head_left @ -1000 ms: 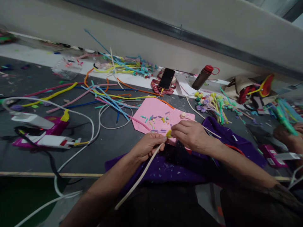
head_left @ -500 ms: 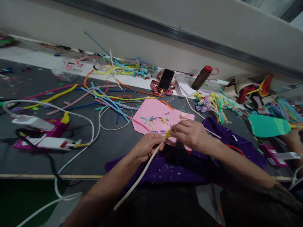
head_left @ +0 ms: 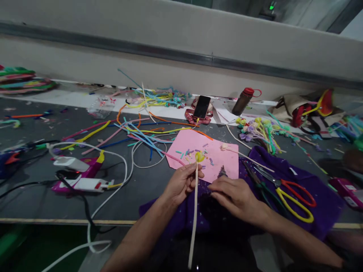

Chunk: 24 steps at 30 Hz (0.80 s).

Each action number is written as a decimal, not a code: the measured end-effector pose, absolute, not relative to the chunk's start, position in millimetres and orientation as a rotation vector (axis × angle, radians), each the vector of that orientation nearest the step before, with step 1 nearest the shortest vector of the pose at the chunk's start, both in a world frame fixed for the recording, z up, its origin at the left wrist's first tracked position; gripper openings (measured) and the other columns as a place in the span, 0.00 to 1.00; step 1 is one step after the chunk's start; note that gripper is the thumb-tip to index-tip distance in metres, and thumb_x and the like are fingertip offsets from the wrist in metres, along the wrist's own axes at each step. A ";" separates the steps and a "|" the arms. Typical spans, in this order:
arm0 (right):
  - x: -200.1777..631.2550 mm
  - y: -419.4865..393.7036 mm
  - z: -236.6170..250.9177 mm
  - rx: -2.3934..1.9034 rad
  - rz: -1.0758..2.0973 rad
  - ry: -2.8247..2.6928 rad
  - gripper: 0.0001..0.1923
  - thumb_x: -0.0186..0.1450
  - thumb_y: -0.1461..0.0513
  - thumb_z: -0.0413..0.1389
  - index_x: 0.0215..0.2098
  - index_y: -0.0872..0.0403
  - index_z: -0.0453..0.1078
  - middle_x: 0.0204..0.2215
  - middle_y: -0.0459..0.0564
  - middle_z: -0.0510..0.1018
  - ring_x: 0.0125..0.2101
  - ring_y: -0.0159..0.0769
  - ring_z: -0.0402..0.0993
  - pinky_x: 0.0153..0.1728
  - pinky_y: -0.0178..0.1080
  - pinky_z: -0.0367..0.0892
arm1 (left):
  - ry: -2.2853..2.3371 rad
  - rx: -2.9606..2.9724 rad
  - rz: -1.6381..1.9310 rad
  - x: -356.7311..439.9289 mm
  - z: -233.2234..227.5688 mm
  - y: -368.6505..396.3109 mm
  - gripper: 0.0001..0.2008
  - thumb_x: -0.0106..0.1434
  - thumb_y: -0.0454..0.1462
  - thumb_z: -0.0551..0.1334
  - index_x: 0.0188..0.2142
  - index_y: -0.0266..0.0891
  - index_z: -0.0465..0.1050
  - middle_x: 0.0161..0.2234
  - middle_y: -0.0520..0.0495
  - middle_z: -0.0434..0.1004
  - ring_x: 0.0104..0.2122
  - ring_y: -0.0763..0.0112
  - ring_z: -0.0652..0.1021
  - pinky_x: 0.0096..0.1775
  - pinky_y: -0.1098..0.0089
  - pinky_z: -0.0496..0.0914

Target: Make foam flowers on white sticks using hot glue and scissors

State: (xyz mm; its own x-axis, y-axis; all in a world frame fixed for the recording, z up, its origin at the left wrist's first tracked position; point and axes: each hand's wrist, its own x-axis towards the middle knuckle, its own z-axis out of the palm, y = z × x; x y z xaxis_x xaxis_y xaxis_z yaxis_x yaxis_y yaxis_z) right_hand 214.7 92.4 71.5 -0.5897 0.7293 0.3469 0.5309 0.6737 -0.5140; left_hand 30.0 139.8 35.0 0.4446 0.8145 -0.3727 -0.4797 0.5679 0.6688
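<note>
My left hand [head_left: 183, 183] pinches a cream pipe cleaner [head_left: 194, 219] whose long stem hangs down toward me. A small yellow looped piece [head_left: 199, 156] sits at its upper end. To the right, and apart from the stem, my right hand [head_left: 236, 198] is closed with its fingers curled; whatever they hold, if anything, is hidden. Just beyond its knuckles a small dark object [head_left: 222, 172] shows, too unclear to name. Under and beyond my hands lies a pink sheet [head_left: 181, 141] with several short cut bits of coloured pipe cleaner.
Scissors [head_left: 295, 194] with red and yellow handles and dark-green-handled pliers [head_left: 259, 185] lie on purple cloth [head_left: 317, 211]. A phone [head_left: 202, 107], a bottle [head_left: 242, 102] and pipe-cleaner flowers [head_left: 258, 130] stand behind. Power strips with cables [head_left: 82, 170] are at left.
My right hand has left the yellow tip and moved down and right. My left hand keeps the pipe cleaner, now more upright. The scissors and pliers have come into view as the camera turned.
</note>
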 end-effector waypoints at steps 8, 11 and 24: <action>193.3 100.4 67.1 -1.037 0.465 -2.317 0.08 0.64 0.63 0.50 0.39 0.55 0.69 0.30 0.50 0.76 0.29 0.32 0.72 0.30 0.33 0.66 | 0.724 0.539 0.865 27.9 32.4 138.1 0.13 0.53 0.43 0.62 0.31 0.34 0.68 0.20 0.55 0.68 0.10 0.88 0.58 0.11 0.83 0.48; 190.5 102.2 69.9 -1.110 0.567 -2.261 0.07 0.63 0.63 0.50 0.34 0.55 0.71 0.27 0.48 0.76 0.26 0.30 0.71 0.28 0.32 0.64 | 0.731 0.533 0.934 26.9 32.6 136.9 0.12 0.53 0.43 0.63 0.31 0.34 0.68 0.21 0.54 0.68 0.12 0.88 0.59 0.11 0.83 0.48; 168.8 121.1 62.3 -1.248 1.253 -1.826 0.10 0.63 0.58 0.49 0.27 0.56 0.64 0.19 0.41 0.68 0.16 0.24 0.66 0.16 0.27 0.57 | 0.825 0.684 1.083 30.1 32.4 132.6 0.15 0.51 0.43 0.65 0.33 0.33 0.74 0.18 0.55 0.64 0.16 0.86 0.61 0.15 0.82 0.50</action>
